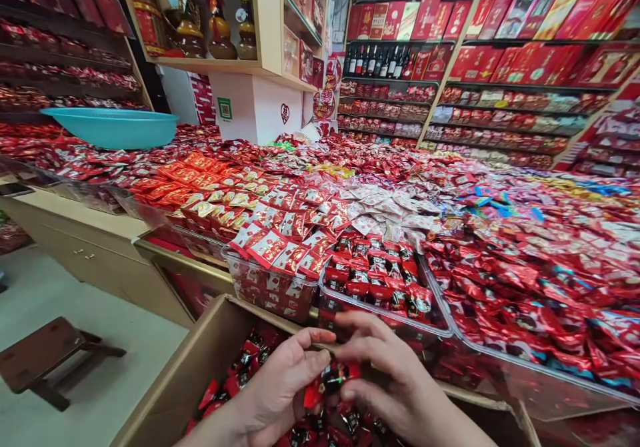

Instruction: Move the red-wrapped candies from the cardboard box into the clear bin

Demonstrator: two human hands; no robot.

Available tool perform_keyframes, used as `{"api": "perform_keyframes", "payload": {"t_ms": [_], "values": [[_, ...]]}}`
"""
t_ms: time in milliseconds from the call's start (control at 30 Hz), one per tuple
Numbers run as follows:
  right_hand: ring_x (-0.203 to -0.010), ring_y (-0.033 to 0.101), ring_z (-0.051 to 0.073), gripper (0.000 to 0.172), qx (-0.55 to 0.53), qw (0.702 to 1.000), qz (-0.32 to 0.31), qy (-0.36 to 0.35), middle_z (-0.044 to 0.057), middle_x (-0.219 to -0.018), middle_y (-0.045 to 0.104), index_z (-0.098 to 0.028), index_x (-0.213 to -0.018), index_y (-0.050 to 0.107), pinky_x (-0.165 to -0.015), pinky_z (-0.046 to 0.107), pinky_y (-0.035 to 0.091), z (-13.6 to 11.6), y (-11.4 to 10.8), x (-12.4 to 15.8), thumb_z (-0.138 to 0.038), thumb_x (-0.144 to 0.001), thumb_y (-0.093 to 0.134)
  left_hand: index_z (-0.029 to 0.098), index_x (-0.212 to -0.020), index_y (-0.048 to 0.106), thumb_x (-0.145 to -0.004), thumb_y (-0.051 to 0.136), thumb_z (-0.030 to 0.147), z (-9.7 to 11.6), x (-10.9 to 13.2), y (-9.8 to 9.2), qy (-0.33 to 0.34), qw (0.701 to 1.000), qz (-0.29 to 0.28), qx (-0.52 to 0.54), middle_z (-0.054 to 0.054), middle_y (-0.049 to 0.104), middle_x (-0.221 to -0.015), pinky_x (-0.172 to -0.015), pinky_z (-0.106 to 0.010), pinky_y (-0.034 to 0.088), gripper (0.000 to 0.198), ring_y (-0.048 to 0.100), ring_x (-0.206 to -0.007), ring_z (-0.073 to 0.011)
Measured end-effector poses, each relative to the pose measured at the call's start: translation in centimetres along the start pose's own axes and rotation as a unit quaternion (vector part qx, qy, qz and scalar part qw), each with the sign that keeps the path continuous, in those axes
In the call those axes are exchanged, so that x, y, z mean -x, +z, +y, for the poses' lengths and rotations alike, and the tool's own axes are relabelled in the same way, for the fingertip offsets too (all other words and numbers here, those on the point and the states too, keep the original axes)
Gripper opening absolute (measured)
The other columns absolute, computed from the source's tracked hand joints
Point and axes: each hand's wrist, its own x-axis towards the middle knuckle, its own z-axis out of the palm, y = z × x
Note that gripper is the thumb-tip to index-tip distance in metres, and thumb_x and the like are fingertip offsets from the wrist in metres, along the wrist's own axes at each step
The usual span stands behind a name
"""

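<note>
My left hand point(285, 373) and my right hand point(390, 370) meet over an open cardboard box point(170, 373). Between them is a small red-and-black wrapped candy point(333, 375), with the fingers of both hands curled around it. Many similar red-and-black candies point(250, 353) fill the box below, partly hidden by my hands and wrists. Just beyond, a clear plastic bin point(385, 310) holds rows of matching wrapped candies point(377, 270). To its left stands a clear bin point(270, 290) heaped with red-and-white packets point(280, 250).
Loose red candies point(520, 287) fill a wide bin at right. White packets point(390, 207) and orange-red packets point(190, 177) lie farther back. A turquoise basket point(110, 127) rests at far left. On the floor stands a brown stool point(45, 353). Stocked shelves point(410, 47) line the back.
</note>
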Motion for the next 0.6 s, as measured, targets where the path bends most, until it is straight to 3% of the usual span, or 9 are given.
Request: {"api": "perform_keyframes", "payload": {"t_ms": [100, 233, 433, 533, 600], "values": [[-0.079, 0.058, 0.015, 0.013, 0.063, 0.997, 0.026, -0.025, 0.006, -0.088, 0.064, -0.021, -0.092, 0.058, -0.069, 0.027, 0.049, 0.4, 0.4, -0.1, -0.019, -0.080, 0.053, 0.018, -0.098, 0.051, -0.078, 0.057, 0.041, -0.1, 0.0, -0.1, 0.004, 0.999, 0.003, 0.047, 0.000, 0.062, -0.075, -0.048, -0.015, 0.038, 0.031, 0.059, -0.057, -0.0081], [-0.085, 0.057, 0.017, 0.017, 0.099, 0.994, 0.036, -0.026, 0.009, -0.095, 0.062, -0.020, -0.096, 0.058, -0.071, 0.028, 0.050, 0.6, 0.9, -0.1, -0.022, -0.079, 0.055, 0.024, -0.110, 0.045, -0.079, 0.059, 0.029, -0.1, -0.2, 0.3, 0.062, 0.997, -0.006, 0.055, 0.000, 0.061, -0.091, -0.062, -0.022, 0.044, 0.034, 0.060, -0.075, -0.0115], [-0.081, 0.054, 0.018, 0.024, 0.112, 0.993, 0.038, -0.029, 0.008, -0.092, 0.060, -0.022, -0.104, 0.052, -0.068, 0.031, 0.049, 0.2, 1.0, 0.0, -0.019, -0.080, 0.052, 0.026, -0.124, 0.029, -0.079, 0.057, 0.017, -0.5, -0.2, 0.0, 0.207, 0.966, -0.014, -0.153, -0.005, 0.062, -0.104, -0.088, -0.034, 0.039, 0.053, 0.055, -0.099, -0.0188], [-0.084, 0.052, 0.020, 0.036, 0.125, 0.992, 0.013, -0.004, 0.009, -0.095, 0.058, -0.021, -0.114, 0.046, -0.070, 0.034, 0.048, 0.1, 1.5, 0.1, -0.021, -0.079, 0.053, 0.025, -0.131, 0.024, -0.078, 0.055, 0.015, -0.9, 0.1, -0.3, 0.224, 0.915, 0.014, -0.334, -0.007, 0.059, -0.111, -0.095, -0.035, 0.032, 0.063, 0.049, -0.107, -0.0217], [-0.081, 0.053, 0.018, 0.029, 0.104, 0.994, -0.024, 0.020, 0.008, -0.092, 0.058, -0.021, -0.108, 0.051, -0.068, 0.031, 0.048, 0.0, 1.8, 0.0, -0.020, -0.079, 0.052, 0.025, -0.132, 0.022, -0.075, 0.053, 0.009, -1.1, 0.2, -0.4, 0.220, 0.886, 0.009, -0.409, -0.006, 0.060, -0.108, -0.094, -0.035, 0.033, 0.067, 0.051, -0.104, -0.0214]]}}
